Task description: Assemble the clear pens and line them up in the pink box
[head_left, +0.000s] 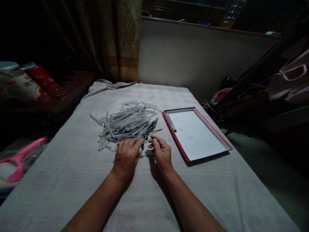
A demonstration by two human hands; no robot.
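Note:
A heaped pile of slim translucent plastic tubes [127, 120], several with dark tips or dark thin rods, lies on the pale cloth. At the pile's near edge my left hand [126, 158] is closed, its thumb and fingers pinched toward the right. Facing it, my right hand [161, 153] has thumb and forefinger curled together. A short pale bit of a slim tube shows between the two sets of fingertips; most of it is hidden. Right of my hands, a shallow box lid [202, 135] with red edges and a white inside holds a few dark-tipped tubes [171, 121] along its left wall.
The cloth-covered table [145, 199] reaches to the wall [183, 58] and a patterned curtain [127, 38]. At left, a jar [24, 85] and a red packet [42, 77] stand on a dark side table, with pink-handled scissors [20, 161] lower down.

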